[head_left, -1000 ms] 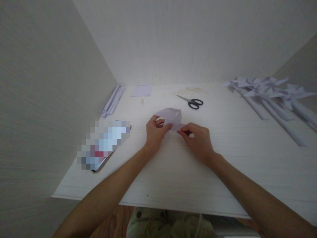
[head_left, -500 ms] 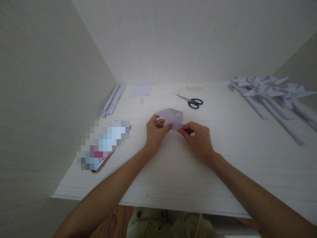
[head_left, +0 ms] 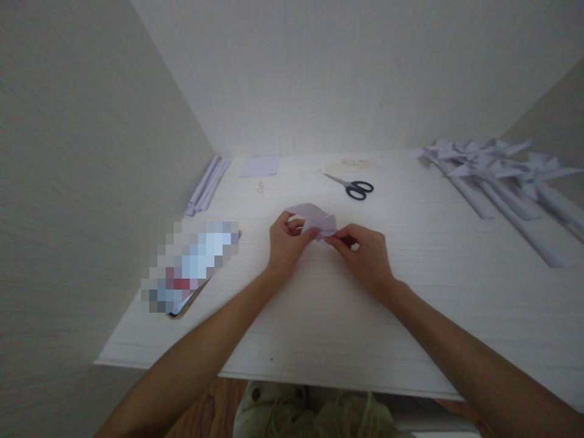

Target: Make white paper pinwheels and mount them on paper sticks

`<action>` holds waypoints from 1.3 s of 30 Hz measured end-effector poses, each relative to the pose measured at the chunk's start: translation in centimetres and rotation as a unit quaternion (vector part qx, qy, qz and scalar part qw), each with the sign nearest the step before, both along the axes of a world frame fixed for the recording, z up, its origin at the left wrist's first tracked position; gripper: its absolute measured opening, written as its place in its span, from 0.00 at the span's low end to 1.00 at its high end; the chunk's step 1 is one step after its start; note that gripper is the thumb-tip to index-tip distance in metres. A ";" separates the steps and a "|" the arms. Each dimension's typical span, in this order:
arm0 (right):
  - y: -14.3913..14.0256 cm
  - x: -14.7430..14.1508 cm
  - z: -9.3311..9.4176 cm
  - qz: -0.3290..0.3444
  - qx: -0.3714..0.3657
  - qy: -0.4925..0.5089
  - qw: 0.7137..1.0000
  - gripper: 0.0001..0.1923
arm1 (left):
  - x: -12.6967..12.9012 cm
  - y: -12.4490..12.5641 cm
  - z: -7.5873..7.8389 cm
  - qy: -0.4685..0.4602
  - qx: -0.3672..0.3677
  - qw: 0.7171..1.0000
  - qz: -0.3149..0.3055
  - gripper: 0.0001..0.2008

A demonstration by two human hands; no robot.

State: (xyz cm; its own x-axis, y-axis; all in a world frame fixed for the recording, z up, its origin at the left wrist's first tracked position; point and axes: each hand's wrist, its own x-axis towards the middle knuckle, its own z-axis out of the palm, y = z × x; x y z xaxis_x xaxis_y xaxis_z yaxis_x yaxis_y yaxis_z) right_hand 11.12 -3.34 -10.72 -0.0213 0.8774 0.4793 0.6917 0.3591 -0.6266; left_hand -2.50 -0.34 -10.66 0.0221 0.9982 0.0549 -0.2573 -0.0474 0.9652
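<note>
Between my hands is a piece of pale lilac paper (head_left: 314,216), curled over on itself above the middle of the table. My left hand (head_left: 288,242) is closed on its left part, thumb in front and fingers behind. The thumb and forefinger of my right hand (head_left: 362,252) pinch the paper's lower right edge. Their tips nearly meet my left thumb. Beyond the paper lie scissors (head_left: 351,185) with black handles, their blades pointing to the back left.
Several paper pinwheels (head_left: 502,164) on rolled paper sticks lie at the right. At the back left are rolled paper tubes (head_left: 208,185), a square paper sheet (head_left: 260,166) and a small tan bit (head_left: 260,187). A phone (head_left: 201,267) with a blurred screen rests at the left.
The paper's upper right part has folded down and inward, toward my right fingertips. Both hands have stayed in nearly the same place.
</note>
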 end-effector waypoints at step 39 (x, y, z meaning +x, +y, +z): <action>0.5 0.3 0.6 0.001 -0.025 0.117 0.993 0.05 | 0.2 0.0 -0.3 0.066 -0.002 0.998 -0.024 0.20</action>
